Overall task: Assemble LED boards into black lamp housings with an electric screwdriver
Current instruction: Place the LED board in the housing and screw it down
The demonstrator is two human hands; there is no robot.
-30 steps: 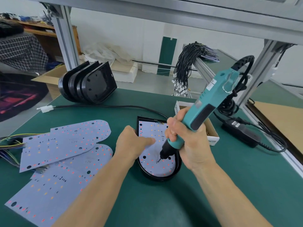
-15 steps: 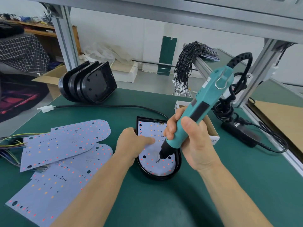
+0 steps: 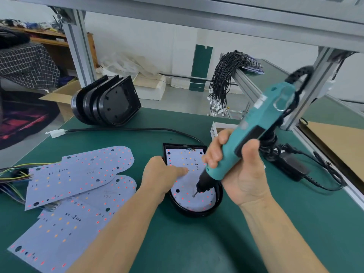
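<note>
A black lamp housing [image 3: 199,212] lies flat on the green mat, with a pale LED board [image 3: 185,160] seated inside it. My left hand [image 3: 160,175] rests on the housing's left edge, its index finger pressing down on the board. My right hand [image 3: 236,172] grips a teal electric screwdriver [image 3: 254,131], tilted up to the right. Its bit tip touches the board near the rounded lower end. Three loose LED boards [image 3: 78,174] lie overlapped on the mat to the left.
Several empty black housings [image 3: 110,101] stand stacked on edge at the back left. A white screw box [image 3: 216,129] sits behind my right hand. A black power adapter [image 3: 291,164] and cables lie at the right. Coloured wires [image 3: 11,178] trail off the left edge.
The screwdriver's body has tipped a little more upright and its bit has shifted slightly lower on the board. My left hand keeps pressing in the same place.
</note>
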